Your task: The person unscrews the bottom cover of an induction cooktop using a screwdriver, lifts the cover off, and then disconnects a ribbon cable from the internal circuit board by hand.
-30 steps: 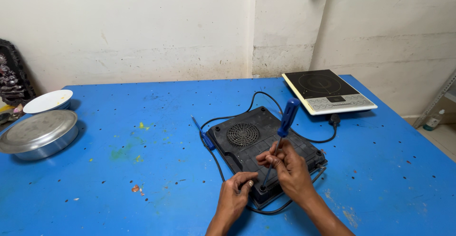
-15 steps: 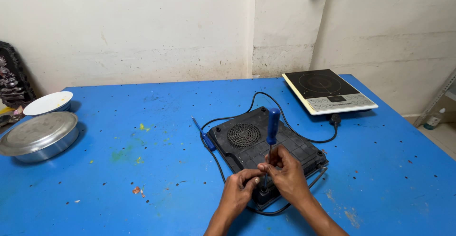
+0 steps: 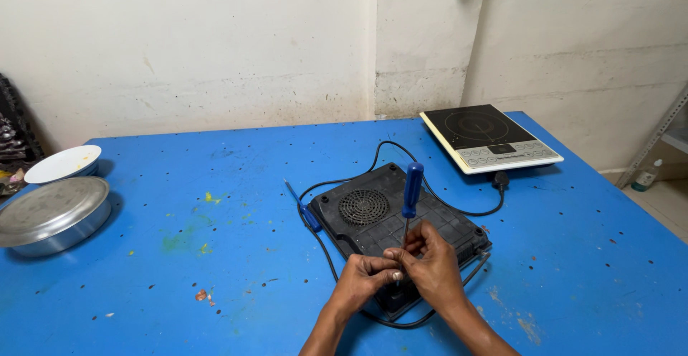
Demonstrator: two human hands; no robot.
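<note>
A black induction cooker (image 3: 373, 220) lies upside down on the blue table (image 3: 215, 256), its round fan grille facing up. A screwdriver with a blue handle (image 3: 411, 191) stands upright over the cooker's near corner. My right hand (image 3: 433, 266) grips its metal shaft low down. My left hand (image 3: 365, 277) pinches at the tip, touching the right hand. The screwdriver's tip is hidden by my fingers. The cooker's black cable (image 3: 326, 256) loops around it.
A second induction cooker (image 3: 489, 137), white with a black top, sits at the far right corner. Another blue screwdriver (image 3: 304, 209) lies left of the black cooker. A steel pan (image 3: 50, 216) and a white bowl (image 3: 63, 164) are at the left edge.
The screwdriver has gone from tilted to the right to upright. Both hands have closed together around its lower shaft at the cooker's near corner.
</note>
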